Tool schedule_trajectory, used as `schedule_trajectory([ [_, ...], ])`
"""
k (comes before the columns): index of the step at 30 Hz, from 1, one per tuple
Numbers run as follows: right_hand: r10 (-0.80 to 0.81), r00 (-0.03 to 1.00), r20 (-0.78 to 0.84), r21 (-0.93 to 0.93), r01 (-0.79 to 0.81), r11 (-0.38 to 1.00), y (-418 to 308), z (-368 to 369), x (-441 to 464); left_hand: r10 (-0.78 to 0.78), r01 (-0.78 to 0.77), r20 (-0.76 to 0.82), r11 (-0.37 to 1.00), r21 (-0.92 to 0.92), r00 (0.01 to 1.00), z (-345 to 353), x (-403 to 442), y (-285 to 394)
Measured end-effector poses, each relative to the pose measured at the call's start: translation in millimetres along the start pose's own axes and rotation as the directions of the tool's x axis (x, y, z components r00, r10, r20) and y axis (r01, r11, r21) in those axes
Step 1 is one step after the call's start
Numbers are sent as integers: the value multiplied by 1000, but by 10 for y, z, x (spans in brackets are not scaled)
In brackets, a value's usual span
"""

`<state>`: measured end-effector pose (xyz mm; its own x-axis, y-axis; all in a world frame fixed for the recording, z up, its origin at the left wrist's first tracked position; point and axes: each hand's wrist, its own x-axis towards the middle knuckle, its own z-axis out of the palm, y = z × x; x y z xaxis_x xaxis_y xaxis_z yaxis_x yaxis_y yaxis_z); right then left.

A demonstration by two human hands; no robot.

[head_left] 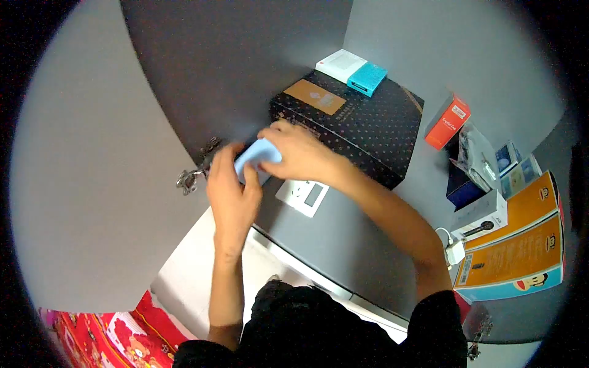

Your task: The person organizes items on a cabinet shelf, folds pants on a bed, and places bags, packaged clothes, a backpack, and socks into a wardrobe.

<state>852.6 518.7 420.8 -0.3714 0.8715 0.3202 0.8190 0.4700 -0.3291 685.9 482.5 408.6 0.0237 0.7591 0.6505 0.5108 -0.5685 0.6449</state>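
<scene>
Fabric (123, 340), red and patterned, one area, lies at the far lower left. Metal clasp (187, 181), one, sits right of it, beside the left hand. Left hand (233, 190): fingers bent, partly closed, thumb against one light-blue object (261, 154). This object is held between both hands above the counter (343, 236); its visible long axis slants from lower left to upper right, though the fingers cover both ends and which end is the front cannot be told. Right hand (297, 153): fingers curled over the object's upper right part. Below, one white socket plate (304, 196). Farther right, one black box (368, 129) carries two small boxes: one white box (340, 64), one blue box (368, 80). At far right: one red box (448, 122), one microphone box (481, 218), one white charger (454, 252).
</scene>
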Motion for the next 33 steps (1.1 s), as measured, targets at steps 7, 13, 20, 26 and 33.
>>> schedule_trajectory([
  [7,279,936,215,-136,-254,958,-20,430,74,-244,222,36,927,302,969,71,-457,-209],
  [13,460,869,181,-36,-461,887,-60,426,185,-180,112,138,911,396,974,136,-467,-347],
  [20,381,922,62,38,-384,923,40,568,119,-302,301,23,953,33,953,160,-543,-460],
  [26,322,945,-60,140,-311,940,-215,61,-149,-70,79,-147,995,56,987,-52,-528,-22],
  [33,179,909,-376,32,-180,983,201,-841,-98,50,-58,-156,997,-51,986,300,119,383],
])
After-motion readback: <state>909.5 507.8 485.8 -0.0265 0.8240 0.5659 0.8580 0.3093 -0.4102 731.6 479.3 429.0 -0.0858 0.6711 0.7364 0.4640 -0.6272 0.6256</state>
